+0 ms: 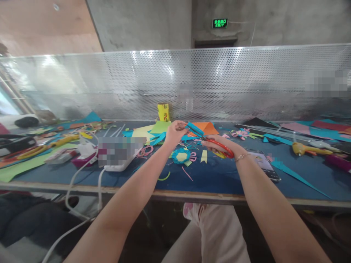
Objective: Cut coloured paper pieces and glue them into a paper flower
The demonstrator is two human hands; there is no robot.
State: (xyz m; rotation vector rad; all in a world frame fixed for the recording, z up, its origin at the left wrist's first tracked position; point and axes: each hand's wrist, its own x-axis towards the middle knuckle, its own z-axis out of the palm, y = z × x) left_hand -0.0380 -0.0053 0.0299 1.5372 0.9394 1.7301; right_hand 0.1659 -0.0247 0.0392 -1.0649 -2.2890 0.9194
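My left hand [177, 130] pinches a narrow blue paper strip [195, 128] above the middle of the table. In my right hand [215, 144] is a pair of red-handled scissors [223, 146], its blades pointing up and left along the strip. Whether the blades touch the paper, I cannot tell. Below the hands lies a blue paper rosette [181, 156] with a pale yellow centre, beside pink paper loops [193, 156]. A small pale yellow paper piece [204, 156] rests to its right. Behind the hands are orange paper [210, 128] and green paper [161, 128].
A white power strip [117, 167] with cords stands left, its top blurred. To the right lie a phone [264, 166], a yellow glue gun [308, 149] and a long blue paper point [301, 178]. A yellow packet [163, 112] stands before the perforated metal screen [214, 80].
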